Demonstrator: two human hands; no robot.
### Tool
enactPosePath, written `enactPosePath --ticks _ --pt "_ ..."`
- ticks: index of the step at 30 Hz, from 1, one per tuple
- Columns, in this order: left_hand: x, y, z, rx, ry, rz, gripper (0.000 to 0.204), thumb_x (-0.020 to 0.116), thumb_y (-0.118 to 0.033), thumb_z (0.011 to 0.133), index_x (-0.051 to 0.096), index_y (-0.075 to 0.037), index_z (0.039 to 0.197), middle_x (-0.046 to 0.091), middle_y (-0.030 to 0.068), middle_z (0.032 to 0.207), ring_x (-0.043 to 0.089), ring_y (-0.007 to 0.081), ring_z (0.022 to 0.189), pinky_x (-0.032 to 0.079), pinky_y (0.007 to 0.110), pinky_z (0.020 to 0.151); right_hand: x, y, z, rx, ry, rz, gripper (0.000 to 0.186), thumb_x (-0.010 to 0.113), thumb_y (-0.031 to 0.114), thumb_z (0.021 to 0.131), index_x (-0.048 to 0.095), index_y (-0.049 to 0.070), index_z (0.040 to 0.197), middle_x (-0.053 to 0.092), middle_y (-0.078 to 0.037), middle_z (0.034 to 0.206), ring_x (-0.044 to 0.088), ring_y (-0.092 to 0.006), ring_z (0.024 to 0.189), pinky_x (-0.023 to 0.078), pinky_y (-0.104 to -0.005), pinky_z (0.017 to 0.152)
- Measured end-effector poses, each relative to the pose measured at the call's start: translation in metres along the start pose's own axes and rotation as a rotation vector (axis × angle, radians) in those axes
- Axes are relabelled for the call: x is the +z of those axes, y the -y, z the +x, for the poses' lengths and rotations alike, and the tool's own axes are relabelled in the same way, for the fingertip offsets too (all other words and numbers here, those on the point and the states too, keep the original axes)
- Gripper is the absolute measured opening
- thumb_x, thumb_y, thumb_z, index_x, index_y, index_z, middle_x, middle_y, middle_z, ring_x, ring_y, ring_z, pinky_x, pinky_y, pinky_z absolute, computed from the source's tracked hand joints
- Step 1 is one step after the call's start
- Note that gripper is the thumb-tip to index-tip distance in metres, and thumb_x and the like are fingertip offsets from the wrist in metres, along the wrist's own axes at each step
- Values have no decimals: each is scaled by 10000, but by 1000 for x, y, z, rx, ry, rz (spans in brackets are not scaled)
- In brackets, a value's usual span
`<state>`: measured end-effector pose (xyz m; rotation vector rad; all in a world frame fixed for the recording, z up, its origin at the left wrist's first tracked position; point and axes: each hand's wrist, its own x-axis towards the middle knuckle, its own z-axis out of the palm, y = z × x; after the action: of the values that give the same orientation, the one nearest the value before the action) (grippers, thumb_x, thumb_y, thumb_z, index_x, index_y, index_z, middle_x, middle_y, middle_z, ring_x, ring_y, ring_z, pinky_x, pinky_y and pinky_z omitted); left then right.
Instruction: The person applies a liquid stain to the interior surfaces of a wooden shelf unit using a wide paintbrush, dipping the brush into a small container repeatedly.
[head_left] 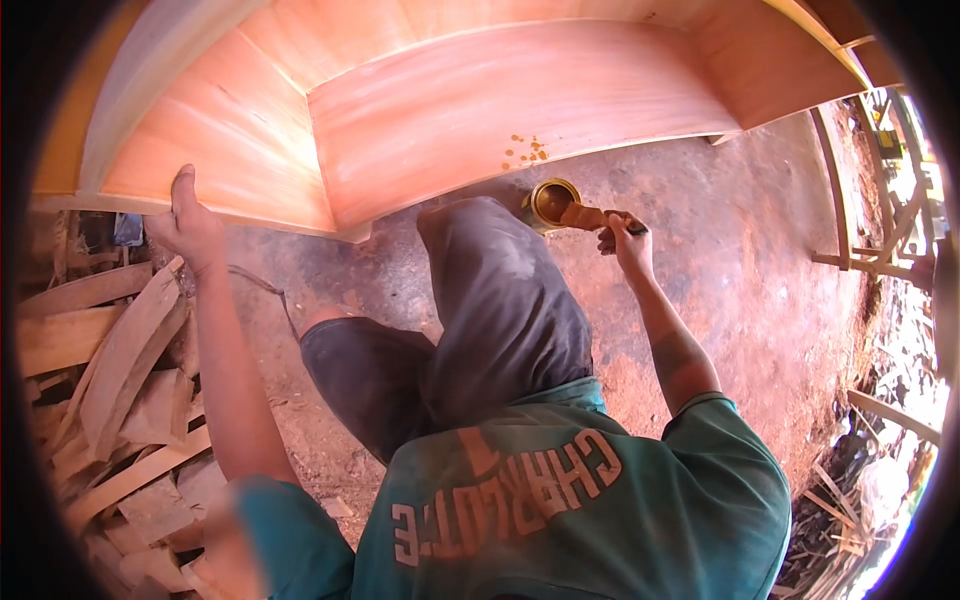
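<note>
My right hand (628, 240) grips a paintbrush (583, 216) by its handle. The brush's brown-stained bristles point left, at the mouth of a small open metal can (528, 212) standing on the floor. Some brown liquid shows inside the can. On the left, my left hand (187, 232) holds the lower edge of a large unpainted wooden cabinet (440, 120), thumb up against its inner side and fingers partly hidden underneath. Several amber drops (525, 152) spot the cabinet's long panel, just above the can.
Wood offcuts (130, 360) lie piled at my left. A wooden frame (840, 190) stands at the far right, with scraps and shavings (850, 510) below it. My bent knees (490, 270) come between the cabinet and my body, over a stained concrete floor (740, 270).
</note>
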<state>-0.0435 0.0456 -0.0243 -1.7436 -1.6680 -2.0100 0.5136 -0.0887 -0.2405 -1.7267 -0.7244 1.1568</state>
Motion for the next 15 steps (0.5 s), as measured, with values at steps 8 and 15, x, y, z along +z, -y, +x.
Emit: enactPosePath --ticks 8,15 --pt "10 -15 0 46 -16 31 210 678 -36 843 654 142 952 712 154 921 652 240 799 520 362 758 -3 -8 -15 58 -95 166 227 568 183 961 688 37 1087 621 -63 717 598 -144 526 518 -291 485" --pt "-30 28 -20 -175 87 345 216 672 -109 924 689 100 976 681 128 841 624 191 757 512 383 719 11 -5 -31 220 -77 390 94 634 211 931 657 136 983 554 8 764 513 -98 585 451 -247 514"
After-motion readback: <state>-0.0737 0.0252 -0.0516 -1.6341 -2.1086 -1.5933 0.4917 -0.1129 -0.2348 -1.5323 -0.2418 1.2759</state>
